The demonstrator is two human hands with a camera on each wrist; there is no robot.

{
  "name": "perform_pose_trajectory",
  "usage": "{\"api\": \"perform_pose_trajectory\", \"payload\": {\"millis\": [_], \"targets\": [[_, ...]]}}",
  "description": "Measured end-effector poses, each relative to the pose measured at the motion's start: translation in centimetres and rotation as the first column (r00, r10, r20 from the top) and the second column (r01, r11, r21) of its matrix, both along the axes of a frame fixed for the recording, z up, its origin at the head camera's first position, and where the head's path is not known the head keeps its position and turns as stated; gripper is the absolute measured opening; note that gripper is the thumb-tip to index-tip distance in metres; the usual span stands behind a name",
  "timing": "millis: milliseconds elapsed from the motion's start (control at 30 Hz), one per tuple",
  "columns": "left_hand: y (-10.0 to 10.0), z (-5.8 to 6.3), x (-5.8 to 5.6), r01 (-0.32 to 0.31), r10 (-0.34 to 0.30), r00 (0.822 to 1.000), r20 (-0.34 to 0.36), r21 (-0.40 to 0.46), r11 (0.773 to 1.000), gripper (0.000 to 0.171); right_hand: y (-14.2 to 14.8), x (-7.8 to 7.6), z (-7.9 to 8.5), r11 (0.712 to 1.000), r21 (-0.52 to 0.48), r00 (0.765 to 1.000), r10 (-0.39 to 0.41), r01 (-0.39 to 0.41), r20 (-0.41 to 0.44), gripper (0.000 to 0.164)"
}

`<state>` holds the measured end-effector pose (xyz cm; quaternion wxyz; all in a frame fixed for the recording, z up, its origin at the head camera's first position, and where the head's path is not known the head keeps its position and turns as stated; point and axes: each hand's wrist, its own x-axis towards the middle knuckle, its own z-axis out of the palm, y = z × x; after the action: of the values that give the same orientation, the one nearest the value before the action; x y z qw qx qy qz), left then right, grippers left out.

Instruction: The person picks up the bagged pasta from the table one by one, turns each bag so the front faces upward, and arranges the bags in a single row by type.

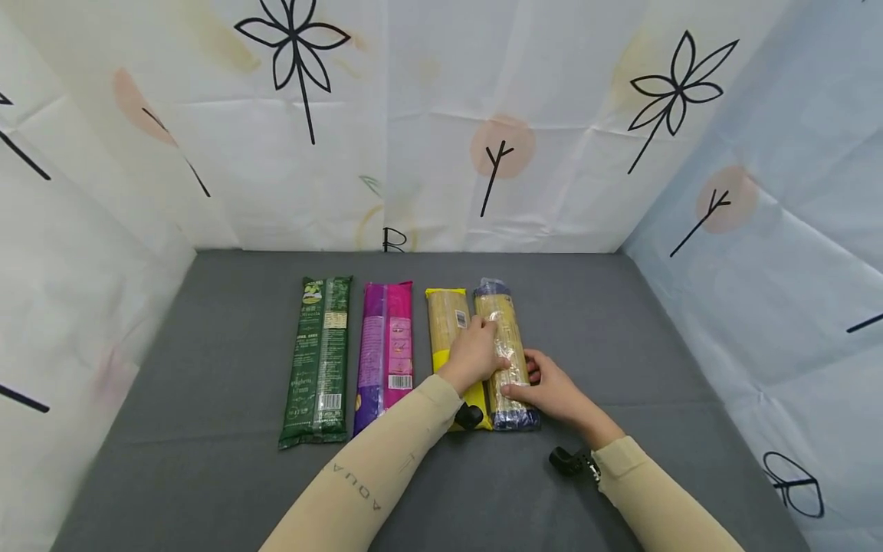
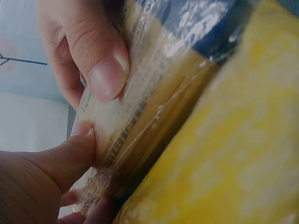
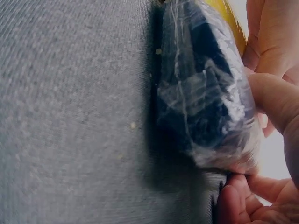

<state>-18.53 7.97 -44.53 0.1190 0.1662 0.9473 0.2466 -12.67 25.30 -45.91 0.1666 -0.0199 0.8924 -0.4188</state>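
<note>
A clear pack of spaghetti with blue ends [image 1: 502,310] lies at the right end of a row on the grey table. My left hand [image 1: 476,354] grips its middle, the thumb pressed on the wrapper, as the left wrist view shows. Lower down, my right hand [image 1: 555,391] holds the right side, thumb on top and fingers curled at the edge. The blue end [image 3: 201,93] fills the middle of the right wrist view. Just left is a yellow pasta pack [image 1: 444,314], partly covered by my left hand and wrist.
A purple and pink pack [image 1: 386,337] and a long green pack [image 1: 317,360] lie further left, both roughly upright in the row. My left sleeve [image 1: 372,468] hides the purple pack's lower corner. Patterned white cloth walls [image 1: 428,176] border the grey table [image 1: 234,353].
</note>
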Motion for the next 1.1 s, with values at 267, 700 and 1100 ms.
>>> {"api": "perform_pose_trajectory", "payload": {"millis": [267,700,1100], "targets": [[0.1,0.5,-0.6,0.0,0.0,1.0,-0.031,-0.001,1.0,0.08,-1.8,0.0,1.9,0.981,-0.153,0.984,-0.098,0.122,0.15,0.075],[-0.5,0.0,-0.7,-0.017,0.011,0.998,0.059,0.092,0.996,0.08,-2.8,0.1,1.9,0.987,-0.016,0.981,-0.157,0.16,0.116,0.057],[-1.6,0.2,-1.3,-0.102,-0.017,0.967,0.255,0.445,0.89,0.067,-3.0,1.3,1.7,0.991,-0.004,0.988,-0.135,0.135,-0.07,0.055]]}}
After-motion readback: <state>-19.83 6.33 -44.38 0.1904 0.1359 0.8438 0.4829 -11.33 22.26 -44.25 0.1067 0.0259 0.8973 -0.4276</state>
